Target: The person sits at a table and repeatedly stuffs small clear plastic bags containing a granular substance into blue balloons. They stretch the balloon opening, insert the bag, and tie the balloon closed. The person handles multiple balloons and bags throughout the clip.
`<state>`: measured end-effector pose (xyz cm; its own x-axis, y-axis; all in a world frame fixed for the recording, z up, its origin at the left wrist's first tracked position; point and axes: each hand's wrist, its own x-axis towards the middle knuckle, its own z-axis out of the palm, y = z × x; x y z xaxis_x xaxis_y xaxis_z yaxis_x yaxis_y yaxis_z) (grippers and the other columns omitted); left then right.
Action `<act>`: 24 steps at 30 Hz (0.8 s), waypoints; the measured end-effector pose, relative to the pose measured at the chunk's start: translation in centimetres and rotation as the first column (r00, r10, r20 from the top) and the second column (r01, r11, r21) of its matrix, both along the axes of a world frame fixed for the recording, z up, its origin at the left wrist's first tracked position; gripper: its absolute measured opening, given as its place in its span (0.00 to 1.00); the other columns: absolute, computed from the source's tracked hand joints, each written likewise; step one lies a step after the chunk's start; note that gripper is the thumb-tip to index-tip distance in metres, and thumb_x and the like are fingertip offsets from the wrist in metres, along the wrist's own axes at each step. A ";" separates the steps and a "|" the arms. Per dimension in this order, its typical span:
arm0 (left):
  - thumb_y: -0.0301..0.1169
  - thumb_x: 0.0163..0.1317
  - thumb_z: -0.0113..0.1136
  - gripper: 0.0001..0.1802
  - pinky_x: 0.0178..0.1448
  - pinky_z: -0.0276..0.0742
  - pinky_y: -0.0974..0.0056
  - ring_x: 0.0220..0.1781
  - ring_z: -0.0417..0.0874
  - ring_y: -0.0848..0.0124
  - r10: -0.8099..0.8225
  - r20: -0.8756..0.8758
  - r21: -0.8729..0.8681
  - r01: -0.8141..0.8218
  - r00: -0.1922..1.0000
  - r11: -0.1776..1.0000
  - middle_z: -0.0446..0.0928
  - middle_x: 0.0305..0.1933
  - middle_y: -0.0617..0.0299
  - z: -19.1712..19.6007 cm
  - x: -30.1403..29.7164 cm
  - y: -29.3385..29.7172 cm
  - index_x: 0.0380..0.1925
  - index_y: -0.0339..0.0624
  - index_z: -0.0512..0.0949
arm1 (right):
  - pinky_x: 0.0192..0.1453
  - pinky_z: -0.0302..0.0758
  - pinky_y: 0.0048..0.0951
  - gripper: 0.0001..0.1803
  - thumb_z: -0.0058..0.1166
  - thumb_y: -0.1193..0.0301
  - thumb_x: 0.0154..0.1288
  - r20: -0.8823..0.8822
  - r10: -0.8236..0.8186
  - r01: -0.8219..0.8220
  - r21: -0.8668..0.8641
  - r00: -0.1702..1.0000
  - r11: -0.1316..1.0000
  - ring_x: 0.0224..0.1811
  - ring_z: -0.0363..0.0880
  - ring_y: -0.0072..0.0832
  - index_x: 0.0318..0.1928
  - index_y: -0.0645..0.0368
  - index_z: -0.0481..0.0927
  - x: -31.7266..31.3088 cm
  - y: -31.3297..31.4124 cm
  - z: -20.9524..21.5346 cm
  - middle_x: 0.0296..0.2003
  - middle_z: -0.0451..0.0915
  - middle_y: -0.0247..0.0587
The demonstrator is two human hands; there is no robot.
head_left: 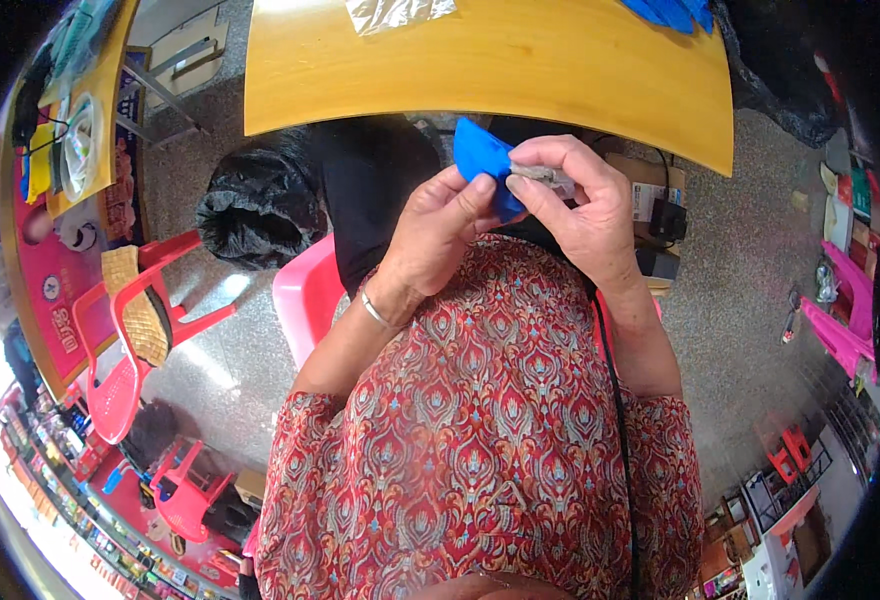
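Yellow wood-look tabletop (520, 85) ahead, grey speckled floor (215, 375) around. On the table: one crumpled clear plastic wrapper (400, 14), a blue heap (672, 12), count unclear. Left side: one open black plastic bag (260, 205), two red plastic chairs (118, 400). One flat blue piece (482, 158) by the table's near edge, over the lap: left hand (440, 220) pinches it, thumb on top; right hand (590, 205) pinches one crumpled greyish see-through piece (552, 180) against it.
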<state>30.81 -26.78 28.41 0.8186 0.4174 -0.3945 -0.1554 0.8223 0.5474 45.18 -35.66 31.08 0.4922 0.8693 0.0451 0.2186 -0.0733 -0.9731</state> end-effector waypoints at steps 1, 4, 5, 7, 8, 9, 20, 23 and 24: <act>0.35 0.66 0.56 0.13 0.52 0.76 0.63 0.43 0.79 0.74 0.004 0.002 -0.001 -0.004 1.000 1.000 0.79 0.44 0.64 0.0 0.1 -0.1 0.48 0.42 0.76 | 0.42 0.77 0.26 0.12 0.63 0.76 0.53 0.043 0.021 -0.022 0.019 0.999 1.000 0.40 0.80 0.27 0.40 0.60 0.81 0.2 -0.1 0.0 0.40 0.80 0.42; 0.37 0.67 0.54 0.14 0.52 0.74 0.64 0.43 0.78 0.74 0.016 0.008 0.001 -0.016 1.000 1.000 0.79 0.44 0.65 0.2 0.2 -0.3 0.49 0.42 0.75 | 0.43 0.76 0.27 0.11 0.63 0.74 0.54 0.258 0.042 -0.055 0.043 0.965 0.998 0.41 0.78 0.29 0.40 0.60 0.82 0.5 -0.3 0.5 0.41 0.77 0.40; 0.37 0.67 0.54 0.15 0.52 0.74 0.65 0.43 0.78 0.75 0.020 0.010 0.004 -0.020 1.000 1.000 0.79 0.44 0.65 0.4 0.2 -0.3 0.49 0.42 0.75 | 0.44 0.76 0.28 0.12 0.63 0.73 0.54 0.341 0.041 -0.060 0.046 0.939 0.997 0.41 0.77 0.30 0.40 0.60 0.83 0.6 -0.3 0.7 0.41 0.76 0.40; 0.37 0.68 0.54 0.15 0.50 0.74 0.66 0.41 0.77 0.76 0.016 0.002 0.040 -0.016 1.000 0.999 0.78 0.43 0.66 0.4 0.0 -0.1 0.50 0.42 0.74 | 0.44 0.75 0.29 0.13 0.63 0.72 0.55 0.379 0.095 -0.112 0.022 0.921 0.994 0.40 0.76 0.31 0.43 0.59 0.83 0.8 -0.4 0.8 0.40 0.74 0.40; 0.37 0.68 0.54 0.16 0.50 0.74 0.66 0.40 0.77 0.76 0.009 -0.009 0.073 -0.009 1.000 0.997 0.78 0.43 0.66 0.1 -0.1 -0.1 0.51 0.41 0.74 | 0.44 0.74 0.29 0.14 0.63 0.72 0.55 0.396 0.122 -0.137 0.010 0.910 0.991 0.40 0.75 0.32 0.44 0.59 0.83 0.9 -0.4 0.8 0.40 0.73 0.40; 0.36 0.68 0.54 0.16 0.49 0.74 0.67 0.40 0.77 0.77 0.004 -0.020 0.105 -0.002 1.000 0.994 0.78 0.42 0.66 -0.2 -0.3 0.0 0.51 0.41 0.74 | 0.44 0.74 0.28 0.15 0.62 0.72 0.56 0.380 0.154 -0.153 -0.033 0.912 0.988 0.39 0.74 0.30 0.45 0.60 0.82 1.1 -0.5 0.9 0.40 0.73 0.40; 0.32 0.67 0.56 0.11 0.52 0.75 0.68 0.44 0.78 0.77 -0.038 -0.162 0.312 0.088 0.986 0.946 0.80 0.40 0.66 0.2 -0.5 0.5 0.44 0.39 0.78 | 0.44 0.73 0.22 0.19 0.57 0.78 0.59 -0.026 0.265 -0.263 0.050 0.964 0.964 0.41 0.75 0.21 0.53 0.64 0.77 1.6 -1.0 0.3 0.43 0.77 0.38; 0.31 0.66 0.57 0.10 0.52 0.75 0.69 0.42 0.78 0.78 -0.036 -0.175 0.328 0.093 0.984 0.940 0.80 0.41 0.66 -0.3 -0.7 0.8 0.44 0.39 0.79 | 0.46 0.73 0.23 0.20 0.58 0.77 0.59 -0.144 0.224 -0.221 0.032 0.964 0.975 0.43 0.75 0.20 0.53 0.64 0.75 1.3 -0.9 -0.4 0.43 0.77 0.38; 0.31 0.66 0.57 0.10 0.51 0.75 0.69 0.42 0.78 0.78 -0.037 -0.152 0.303 0.082 0.988 0.949 0.80 0.41 0.66 -0.3 -0.6 0.7 0.44 0.39 0.79 | 0.46 0.73 0.23 0.20 0.58 0.77 0.58 -0.200 0.181 -0.176 0.047 0.963 0.983 0.43 0.75 0.20 0.53 0.63 0.75 1.1 -0.9 -0.1 0.42 0.78 0.38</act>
